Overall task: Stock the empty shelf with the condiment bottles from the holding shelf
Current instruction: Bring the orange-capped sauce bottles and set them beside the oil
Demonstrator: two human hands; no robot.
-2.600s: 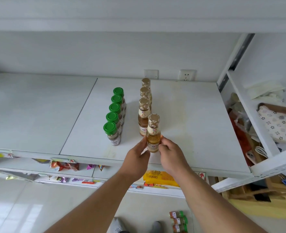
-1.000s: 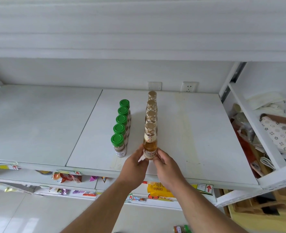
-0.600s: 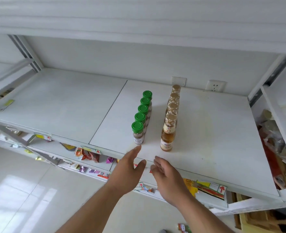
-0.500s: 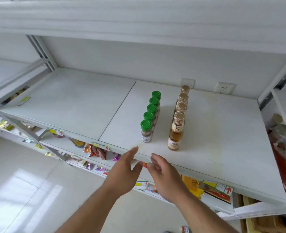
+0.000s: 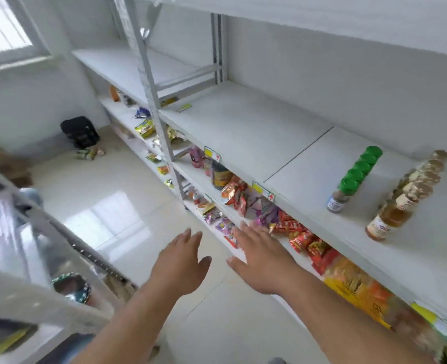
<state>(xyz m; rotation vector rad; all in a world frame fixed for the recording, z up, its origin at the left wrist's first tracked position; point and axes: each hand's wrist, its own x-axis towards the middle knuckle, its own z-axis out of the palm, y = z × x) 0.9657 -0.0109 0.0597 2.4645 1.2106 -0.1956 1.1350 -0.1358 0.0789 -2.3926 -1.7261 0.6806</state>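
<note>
the amber bottles [image 5: 403,203] and the green-capped jars [image 5: 353,179] stand in two rows on the white shelf [image 5: 243,127], up and to the right of both hands. the left hand [image 5: 181,261] and right hand [image 5: 259,256] hang over the floor, fingers spread, holding nothing. this looks like the turn toward the holding shelf; next comes reaching there and gripping another bottle.
</note>
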